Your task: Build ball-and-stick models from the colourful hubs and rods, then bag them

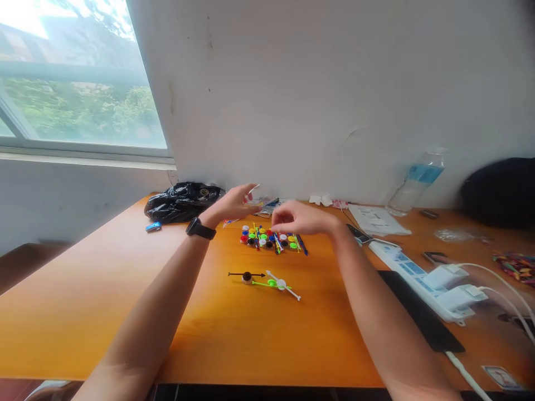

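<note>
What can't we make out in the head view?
All in the head view:
Right hand: whether it pinches a colourful piece; the hand hides its own grip.
Left hand: whether it grips anything; its fingers blur into clear plastic.
Printed sheet: wording, too small and blurred.
Black object: full shape, cut off by the right edge.

On the table (309,340), three arrows (272,283) lie before me, a cluster of discs (263,236) behind them; a bag (179,205) sits left of my left hand (235,204), a power strip (412,273) right of my right hand (300,217).
</note>
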### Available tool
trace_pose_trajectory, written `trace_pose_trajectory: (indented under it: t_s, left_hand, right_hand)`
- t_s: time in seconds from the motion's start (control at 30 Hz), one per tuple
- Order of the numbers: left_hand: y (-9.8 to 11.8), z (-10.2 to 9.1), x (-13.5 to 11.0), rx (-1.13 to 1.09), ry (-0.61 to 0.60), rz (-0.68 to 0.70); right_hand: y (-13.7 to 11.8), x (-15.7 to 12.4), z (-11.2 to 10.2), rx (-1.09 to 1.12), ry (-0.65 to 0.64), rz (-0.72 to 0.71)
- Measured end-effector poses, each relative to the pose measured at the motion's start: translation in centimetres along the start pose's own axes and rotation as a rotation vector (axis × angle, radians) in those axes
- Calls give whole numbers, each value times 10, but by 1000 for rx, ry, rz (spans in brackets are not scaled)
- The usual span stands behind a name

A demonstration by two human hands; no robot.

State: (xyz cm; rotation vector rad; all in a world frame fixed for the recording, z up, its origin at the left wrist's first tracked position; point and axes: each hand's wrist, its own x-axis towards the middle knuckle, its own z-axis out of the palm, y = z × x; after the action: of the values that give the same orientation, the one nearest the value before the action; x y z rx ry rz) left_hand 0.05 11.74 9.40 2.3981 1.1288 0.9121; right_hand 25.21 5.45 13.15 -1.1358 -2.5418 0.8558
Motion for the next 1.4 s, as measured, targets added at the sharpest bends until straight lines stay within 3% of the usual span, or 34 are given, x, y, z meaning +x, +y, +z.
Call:
trace_pose_trajectory:
  t_s: [0.1,0.13,0.2,0.37,0.57,0.83,0.9,0.97,1.1,1.13,1.2,1.27,1.4]
  left_hand:
    - [-3,-2,-1,-19,-8,-14]
    - [-3,-3,-1,-19,-14,-16]
    - [-4,-3,-1,-22,-27,-25]
    - [-4,-1,0,0,-50,-11]
    - [0,-1,-1,9,-104,-10]
    - [0,-2,-2,18,-172,13]
    - [0,-2,-2,12,-176,27]
    - [0,-2,-3,-11,-176,29]
    - [4,-1,-4,-54,-177,37]
    - [5,0,-4,-56,-166,49]
    - [7,0,-4,-53,-138,74]
    - [9,2,-4,-40,-125,93]
    - [13,7,-3,4,-112,149]
  right_hand:
    - [5,14,21,-129,-551,196]
    - [7,21,31,-152,-677,266]
    - [10,34,52,-144,-811,355]
    - [10,52,88,-107,-880,386]
    - [12,45,76,46,-805,250]
    - [3,16,28,403,-613,33]
    - [2,6,15,429,-496,-26]
    - [3,-1,4,505,-234,-90]
    - [7,1,-8,665,559,-160]
    - [9,4,-9,667,712,-154]
    - [12,11,-9,638,898,-125]
    - [16,17,-6,589,939,-93]
    - [17,21,1,464,847,-11]
